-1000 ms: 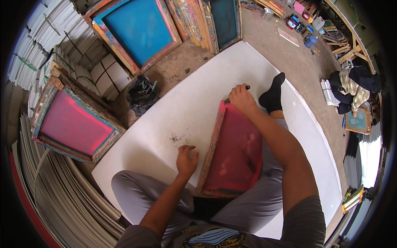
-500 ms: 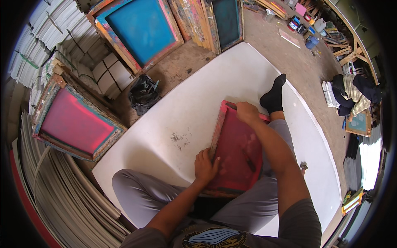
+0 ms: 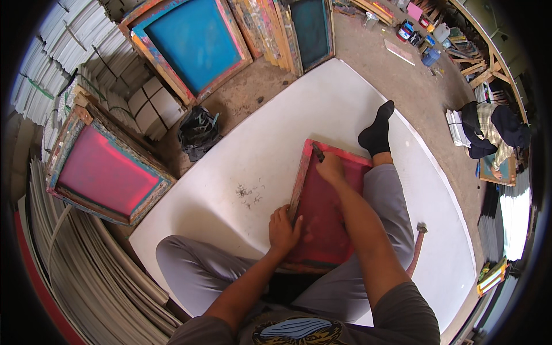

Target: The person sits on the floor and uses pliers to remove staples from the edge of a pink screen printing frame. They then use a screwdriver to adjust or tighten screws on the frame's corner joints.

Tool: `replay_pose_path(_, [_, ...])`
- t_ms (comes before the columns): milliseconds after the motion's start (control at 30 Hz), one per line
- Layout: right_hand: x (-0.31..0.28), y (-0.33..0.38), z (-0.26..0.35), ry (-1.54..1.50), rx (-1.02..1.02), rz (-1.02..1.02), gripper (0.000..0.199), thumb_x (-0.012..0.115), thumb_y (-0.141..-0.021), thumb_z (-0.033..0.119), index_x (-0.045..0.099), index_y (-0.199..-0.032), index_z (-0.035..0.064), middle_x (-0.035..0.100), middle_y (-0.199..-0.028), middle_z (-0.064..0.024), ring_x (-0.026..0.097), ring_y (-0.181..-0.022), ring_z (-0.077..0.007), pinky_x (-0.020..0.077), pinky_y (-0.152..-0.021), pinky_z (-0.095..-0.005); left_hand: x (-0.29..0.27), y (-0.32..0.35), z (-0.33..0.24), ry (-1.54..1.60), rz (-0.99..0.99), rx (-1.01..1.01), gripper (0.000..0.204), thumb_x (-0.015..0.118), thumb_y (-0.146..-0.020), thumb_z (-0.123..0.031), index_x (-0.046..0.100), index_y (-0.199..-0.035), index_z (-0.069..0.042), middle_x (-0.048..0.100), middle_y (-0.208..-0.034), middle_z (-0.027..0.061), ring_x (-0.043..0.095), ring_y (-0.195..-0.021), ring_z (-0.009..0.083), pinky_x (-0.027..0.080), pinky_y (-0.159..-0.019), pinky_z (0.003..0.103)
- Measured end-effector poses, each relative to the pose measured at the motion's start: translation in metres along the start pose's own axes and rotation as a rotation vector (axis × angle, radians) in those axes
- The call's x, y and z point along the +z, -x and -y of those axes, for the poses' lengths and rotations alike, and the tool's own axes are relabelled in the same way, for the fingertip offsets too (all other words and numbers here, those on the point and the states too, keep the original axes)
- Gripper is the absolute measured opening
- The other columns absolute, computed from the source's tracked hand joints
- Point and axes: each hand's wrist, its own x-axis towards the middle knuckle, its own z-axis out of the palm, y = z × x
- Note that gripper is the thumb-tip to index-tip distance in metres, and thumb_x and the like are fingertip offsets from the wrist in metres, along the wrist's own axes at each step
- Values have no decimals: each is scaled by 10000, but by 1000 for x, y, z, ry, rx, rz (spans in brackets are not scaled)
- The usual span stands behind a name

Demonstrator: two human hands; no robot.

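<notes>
A wooden screen-printing frame with red mesh rests tilted across my lap. My left hand grips its left side rail, fingers over the outer edge and thumb toward the mesh. In my right hand is a dark hand tool resembling pliers, closed in my fist. The tool's tip meets the rail near the far left corner. My right forearm covers part of the mesh. Beside the frame, small thin dark scraps lie on the white board.
A hammer lies at the right of my knee. Farther off stand a blue screen, a pink screen and a black plastic bag. Stacked sheets line the left. Another person bends over a screen at the far right.
My right hand has moved left and slightly nearer along the far left corner, and the dark tool now shows more. My left hand keeps its hold. My right knee has shifted, uncovering the hammer's handle.
</notes>
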Motion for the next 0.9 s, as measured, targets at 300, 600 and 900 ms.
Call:
replay_pose_path(300, [13,34,10,4,-422,280,263,726,-787,239,701,-964,47,724,-928,-228,710,-918,-422,531,-796,-511,-13,-35,19,575,-127,-377,434,635,-1046,-372,659,-1239,16,706,-1030,124,635,-891,243,514,-790,363])
replay_pose_path(600, [27,73,40,26,-539,584,303,739,-910,325,675,-956,32,720,-835,-162,714,-777,-312,548,-723,-441,-45,-80,29,1089,-70,-607,256,660,-1043,-337,662,-1062,-81,719,-964,39,577,-620,97,441,-558,252])
replay_pose_path(900, [38,86,42,-473,-108,977,372,648,-1033,387,642,-1084,18,750,-942,-142,750,-795,-209,577,-629,-321,-64,-90,40,1057,-104,-641,195,719,-1000,-249,680,-954,-63,701,-842,39,530,-539,99,389,-494,257])
